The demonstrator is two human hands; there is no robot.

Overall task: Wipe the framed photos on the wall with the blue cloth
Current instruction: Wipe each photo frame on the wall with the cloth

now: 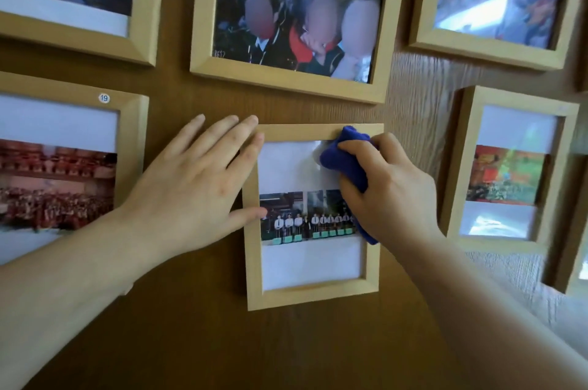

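A small upright framed photo (313, 295) in light wood hangs in the middle of the brown wood wall. My right hand (394, 192) grips a bunched blue cloth (345, 163) and presses it on the upper right of this frame's glass. My left hand (191, 186) lies flat with spread fingers on the wall, its fingertips and thumb touching the frame's left edge. The cloth hides the right part of the picture.
Several other light wood frames surround it: a large one above (286, 77), one upper left (140, 39), one left with a "19" sticker (133, 135), one upper right (490, 52), one right (458, 166). Bare wall (222, 342) lies below.
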